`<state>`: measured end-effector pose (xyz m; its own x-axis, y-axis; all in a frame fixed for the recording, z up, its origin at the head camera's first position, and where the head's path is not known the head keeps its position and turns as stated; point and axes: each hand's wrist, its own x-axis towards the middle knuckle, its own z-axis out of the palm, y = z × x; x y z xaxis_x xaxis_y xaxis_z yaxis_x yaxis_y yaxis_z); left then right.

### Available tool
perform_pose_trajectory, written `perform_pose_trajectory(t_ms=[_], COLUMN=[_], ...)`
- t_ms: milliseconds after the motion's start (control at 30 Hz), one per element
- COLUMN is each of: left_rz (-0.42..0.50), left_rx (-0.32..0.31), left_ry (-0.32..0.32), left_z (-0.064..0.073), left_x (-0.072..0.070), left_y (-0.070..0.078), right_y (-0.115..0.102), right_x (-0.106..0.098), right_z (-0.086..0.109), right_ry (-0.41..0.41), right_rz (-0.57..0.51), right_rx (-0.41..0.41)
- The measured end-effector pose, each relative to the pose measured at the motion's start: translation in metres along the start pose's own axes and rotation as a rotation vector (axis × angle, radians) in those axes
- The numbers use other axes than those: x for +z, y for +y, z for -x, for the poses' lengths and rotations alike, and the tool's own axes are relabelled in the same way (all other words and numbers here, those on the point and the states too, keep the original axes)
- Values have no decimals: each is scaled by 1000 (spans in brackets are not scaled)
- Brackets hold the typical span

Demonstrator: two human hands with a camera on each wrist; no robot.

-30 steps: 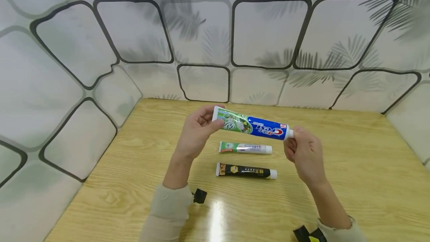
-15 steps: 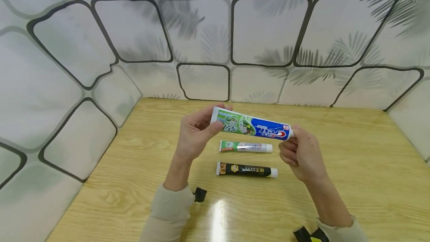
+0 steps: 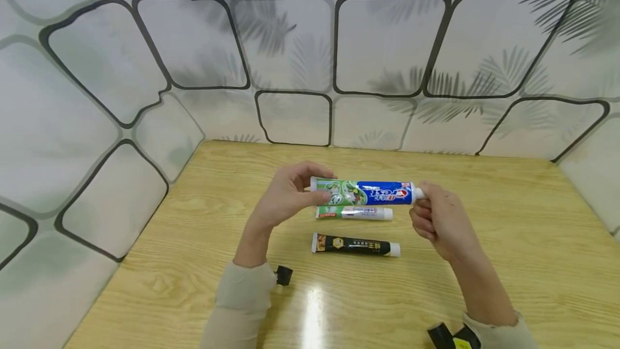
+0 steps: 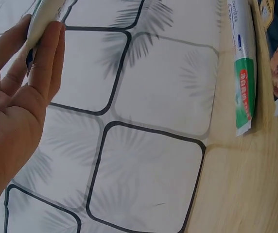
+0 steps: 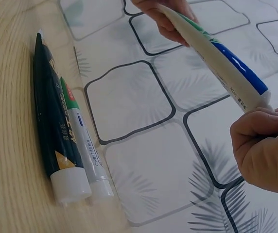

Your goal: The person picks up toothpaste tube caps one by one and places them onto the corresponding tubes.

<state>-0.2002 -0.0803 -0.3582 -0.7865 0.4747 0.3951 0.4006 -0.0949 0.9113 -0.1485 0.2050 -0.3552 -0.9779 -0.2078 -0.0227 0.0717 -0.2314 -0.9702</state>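
Note:
A blue and green toothpaste tube [image 3: 382, 193] is held level above the table between both hands. My left hand [image 3: 288, 195] pinches its flat crimped end, thumb over the printed face. At the other end, my right hand [image 3: 443, 220] grips the white cap, its fingers curled and covering part of it. Below it on the table lies a green and silver toothpaste tube [image 3: 356, 213], partly overlapped by the held one in the head view. Nearer to me is a black toothpaste tube [image 3: 356, 245] with a white cap; the right wrist view shows both lying tubes side by side.
The wooden table [image 3: 194, 220] meets a pale wall [image 3: 295, 63] patterned with dark outlines and leaves at the back and left. Black camera mounts [image 3: 283, 275] sit at the sleeve cuffs.
The held toothpaste tube has gone from tilted to nearly level, its left end lowered towards me together with my left hand. The two lying tubes have stayed in place.

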Motion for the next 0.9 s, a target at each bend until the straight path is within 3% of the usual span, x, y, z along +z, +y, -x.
perform_pose_trajectory(t_ms=[100,367,467,567,633,767,900], left_rz=[-26,-28,23,132,225,328,329], left_rx=[-90,-135,-223,-344,-392,-430,-432], left_ry=[-42,-50,17,150,241,379,421], left_z=[-1,-1,-3,-6,-8,-10,-11], left_x=[0,2,7,13,16,19,19], left_y=[-2,-2,-5,-8,-9,-12,-16], right_y=[-1,-2,0,3,6,12,18], right_x=[0,0,-2,-3,-4,-4,-7], right_z=[0,-2,-3,-5,-6,-10,-14], right_ry=[39,113,125,145,161,146,110], right_rz=[47,166,184,265,357,515,520], right_rx=[-8,27,41,48,59,91,81])
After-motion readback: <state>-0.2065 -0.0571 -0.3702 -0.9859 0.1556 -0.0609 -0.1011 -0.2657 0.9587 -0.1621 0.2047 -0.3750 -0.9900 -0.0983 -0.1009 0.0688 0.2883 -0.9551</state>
